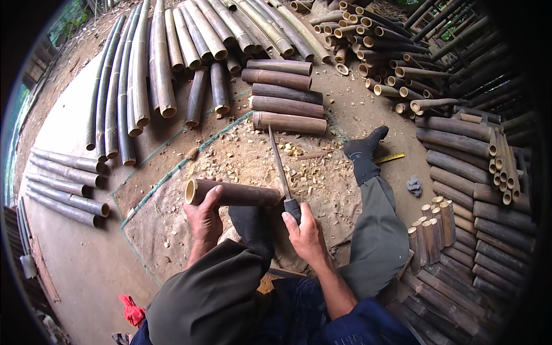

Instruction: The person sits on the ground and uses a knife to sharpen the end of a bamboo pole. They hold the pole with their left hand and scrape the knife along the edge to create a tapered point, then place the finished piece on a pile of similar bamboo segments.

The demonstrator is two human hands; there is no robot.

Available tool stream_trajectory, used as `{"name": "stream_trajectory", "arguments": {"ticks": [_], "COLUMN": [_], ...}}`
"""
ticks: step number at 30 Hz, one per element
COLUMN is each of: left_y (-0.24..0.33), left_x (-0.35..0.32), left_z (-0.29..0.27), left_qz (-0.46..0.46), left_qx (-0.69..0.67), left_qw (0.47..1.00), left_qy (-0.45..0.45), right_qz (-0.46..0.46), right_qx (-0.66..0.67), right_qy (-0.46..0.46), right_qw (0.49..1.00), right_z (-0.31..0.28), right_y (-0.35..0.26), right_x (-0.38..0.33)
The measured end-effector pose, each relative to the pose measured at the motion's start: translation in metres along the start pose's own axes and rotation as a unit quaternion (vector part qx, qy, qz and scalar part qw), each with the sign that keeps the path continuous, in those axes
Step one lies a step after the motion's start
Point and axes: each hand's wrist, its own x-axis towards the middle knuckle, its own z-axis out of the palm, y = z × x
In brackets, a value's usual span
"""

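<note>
My left hand (204, 221) is wrapped round the left end of a short, dark brown bamboo section (238, 193), its thumb lying near the pale open end. The section lies roughly crosswise above my dark-clad foot. In my right hand (306, 233) is a knife (280, 164) with a long, narrow blade and a dark handle. The blade points away from me, just beyond the section's right end; whether it touches the bamboo I cannot tell. Below both lies a sackcloth mat (172, 213) strewn with pale wood chips (247, 158).
Several cut bamboo sections (287, 122) lie in a row past the knife tip. Long bamboo poles (155, 63) fan out at the far left. Stacked bamboo (379, 46) fills the far right. A yellow tape measure strip (390, 157) lies beside my right foot (365, 152). Short upright pieces (431, 227) stand right.
</note>
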Motion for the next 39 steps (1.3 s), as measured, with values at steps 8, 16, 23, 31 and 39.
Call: {"name": "stream_trajectory", "arguments": {"ticks": [8, 16, 23, 31, 39], "left_y": [0.002, 0.006, -0.003, 0.005, 0.004], "left_x": [-0.003, 0.002, 0.006, -0.004, -0.004], "left_z": [0.012, 0.009, 0.012, 0.009, 0.001], "left_qz": [0.045, 0.066, 0.063, 0.070, 0.057], "left_qx": [0.026, 0.081, 0.084, 0.067, 0.100], "left_qw": [0.990, 0.981, 0.978, 0.988, 0.988], "left_qy": [-0.129, -0.162, -0.180, -0.124, -0.101], "right_qz": [-0.056, -0.045, 0.076, -0.118, 0.049], "right_qx": [-0.041, -0.037, -0.184, 0.046, -0.090], "right_qy": [0.070, 0.020, -0.026, 0.100, 0.005], "right_qw": [0.995, 0.998, 0.980, 0.987, 0.995], "right_z": [0.014, -0.018, 0.030, -0.002, 0.024], "right_y": [0.025, -0.023, 0.096, -0.023, 0.032], "right_x": [-0.006, -0.003, 0.008, -0.008, 0.002]}}
